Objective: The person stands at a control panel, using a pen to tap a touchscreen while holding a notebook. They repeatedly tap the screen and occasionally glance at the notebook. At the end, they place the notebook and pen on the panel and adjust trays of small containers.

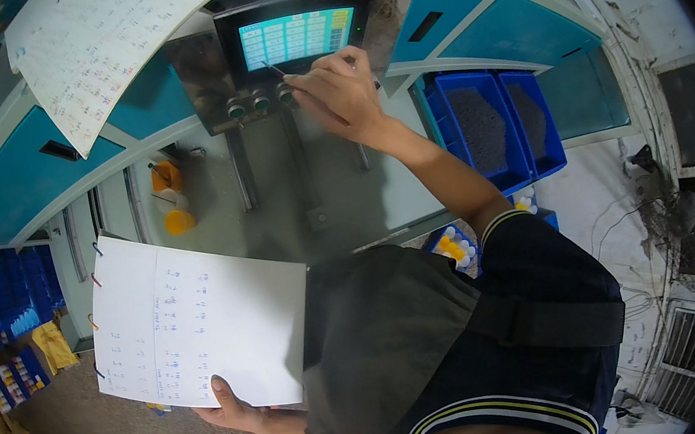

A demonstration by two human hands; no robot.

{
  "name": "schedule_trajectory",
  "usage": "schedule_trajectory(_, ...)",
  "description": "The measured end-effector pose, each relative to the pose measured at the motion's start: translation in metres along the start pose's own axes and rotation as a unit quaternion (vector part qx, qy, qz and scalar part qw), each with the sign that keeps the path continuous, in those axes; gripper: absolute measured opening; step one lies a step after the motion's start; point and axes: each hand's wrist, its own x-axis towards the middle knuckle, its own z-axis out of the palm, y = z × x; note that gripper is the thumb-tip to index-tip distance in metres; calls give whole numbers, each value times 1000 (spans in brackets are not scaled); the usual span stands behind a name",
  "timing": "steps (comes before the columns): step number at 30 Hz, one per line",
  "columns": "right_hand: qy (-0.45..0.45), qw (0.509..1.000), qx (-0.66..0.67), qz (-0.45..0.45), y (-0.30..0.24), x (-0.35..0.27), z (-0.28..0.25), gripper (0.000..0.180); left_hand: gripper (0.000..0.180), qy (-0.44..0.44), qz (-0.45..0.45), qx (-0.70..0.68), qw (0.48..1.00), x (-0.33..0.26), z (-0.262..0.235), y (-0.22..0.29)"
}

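Note:
My left hand (234, 411) grips the lower edge of a ring-bound notebook (247, 316), thumb on the page and fingers underneath. Handwritten rows in blue ink cover parts of its white page. Out in front, my right hand (341, 94) pinches a thin pen (272, 69), whose tip points at the lower left part of a lit touchscreen (291, 40). Whether the tip touches the glass I cannot tell. A grid of cells fills the screen, with a yellow column at its right. Just below it, beside my right hand, sit round push buttons (261, 103) on the dark panel.
Teal machine doors (528, 28) flank the panel. Handwritten sheets (106, 51) lie on top at the left. An orange container (166, 177) and a yellow-capped bottle (179, 221) stand behind the notebook. Blue bins (480, 127) of dark granules are at right, near a box of yellow and white pieces (454, 249).

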Motion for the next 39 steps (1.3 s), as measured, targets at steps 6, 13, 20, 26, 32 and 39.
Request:
schedule_trajectory(6,31,999,-1,20,2,0,3,23,70,2,47,-24,999,-1,1,-6)
schedule_trajectory(13,64,995,-72,40,16,1,-26,22,70,-1,28,13,1000,4,-8,-11)
schedule_trajectory(20,75,993,-76,41,20,5,-29,23,64,-26,21,-18,999,1,2,2)
schedule_trajectory(26,75,994,-75,40,20,-1,-24,22,64,-22,20,-26,999,-3,8,8)
schedule_trajectory(32,25,997,-52,43,13,-17,-17,21,62,-9,23,-12,1000,-1,2,1)
schedule_trajectory(39,4,1000,3,18,-1,-15,3,22,69,8,37,18,999,4,-5,-10)
